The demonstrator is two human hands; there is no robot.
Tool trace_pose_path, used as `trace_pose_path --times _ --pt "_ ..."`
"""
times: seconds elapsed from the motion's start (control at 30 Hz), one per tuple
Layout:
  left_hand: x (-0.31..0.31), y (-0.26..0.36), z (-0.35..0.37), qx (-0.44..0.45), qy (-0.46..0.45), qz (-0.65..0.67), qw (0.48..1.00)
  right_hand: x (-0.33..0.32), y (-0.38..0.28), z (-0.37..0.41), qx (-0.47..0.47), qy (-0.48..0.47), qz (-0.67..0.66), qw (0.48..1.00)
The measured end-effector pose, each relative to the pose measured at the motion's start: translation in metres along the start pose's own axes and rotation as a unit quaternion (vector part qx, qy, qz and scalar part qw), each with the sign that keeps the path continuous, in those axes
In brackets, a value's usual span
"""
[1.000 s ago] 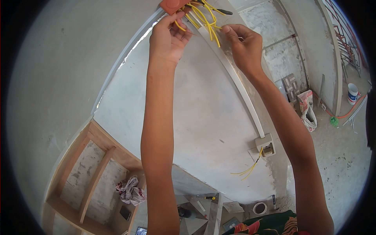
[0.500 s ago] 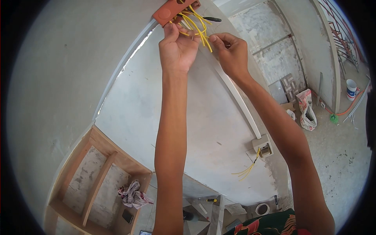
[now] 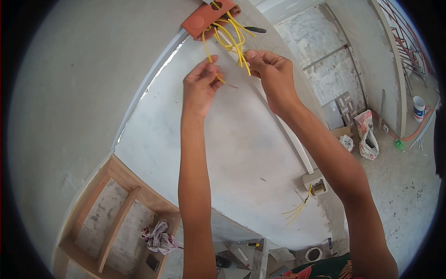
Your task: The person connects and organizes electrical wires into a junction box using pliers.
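Note:
An orange electrical box (image 3: 195,22) is fixed high on the wall, with several yellow wires (image 3: 238,44) hanging out of it. My left hand (image 3: 200,88), below the box, pinches one yellow wire (image 3: 206,46) that runs down from the box's edge. That wire's end sticks out past my fingers and looks stripped to thin bare metal. To the right, my right hand (image 3: 276,76) is closed at the wire bundle, thumb and forefinger pressed on a yellow wire. Behind the bundle, a black-handled tool (image 3: 256,29) juts from the box's right side.
A white trunking strip (image 3: 295,139) runs down the wall to a lower socket box (image 3: 317,185) with loose yellow wires (image 3: 297,213). At lower left stands a wooden shelf frame (image 3: 121,216) with a crumpled cloth (image 3: 160,238) and a phone (image 3: 152,262). Bags (image 3: 367,135) lie on the floor at right.
My left hand has moved down and left from the box edge, drawing one yellow wire away from the bundle. My right hand stays by the wires. The view has shifted slightly.

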State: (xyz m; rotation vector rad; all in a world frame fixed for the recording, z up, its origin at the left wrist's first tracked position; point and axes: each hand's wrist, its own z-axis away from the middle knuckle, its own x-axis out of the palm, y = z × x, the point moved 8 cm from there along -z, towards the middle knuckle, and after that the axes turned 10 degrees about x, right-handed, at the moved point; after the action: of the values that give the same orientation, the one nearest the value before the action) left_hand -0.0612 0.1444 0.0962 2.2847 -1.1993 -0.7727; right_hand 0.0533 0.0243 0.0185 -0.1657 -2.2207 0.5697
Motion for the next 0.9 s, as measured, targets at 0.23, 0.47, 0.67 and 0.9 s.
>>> trace_pose_path --times 0.23,0.47,0.67,0.9 --pt "0.025 -0.01 0.004 0.001 0.031 0.136 0.99 0.023 0.012 0.012 0.047 -0.097 0.022 0.994" --pt "0.028 0.003 0.002 0.023 0.059 0.079 0.995 0.023 0.004 0.025 -0.045 -0.058 0.057 0.996" --pt "0.031 0.02 0.004 -0.01 0.058 0.094 0.994 0.03 -0.014 0.03 -0.136 -0.063 0.161 0.976" --pt "0.033 0.016 0.007 -0.017 0.092 0.151 0.984 0.036 -0.048 0.07 -0.419 0.086 0.373 0.824"
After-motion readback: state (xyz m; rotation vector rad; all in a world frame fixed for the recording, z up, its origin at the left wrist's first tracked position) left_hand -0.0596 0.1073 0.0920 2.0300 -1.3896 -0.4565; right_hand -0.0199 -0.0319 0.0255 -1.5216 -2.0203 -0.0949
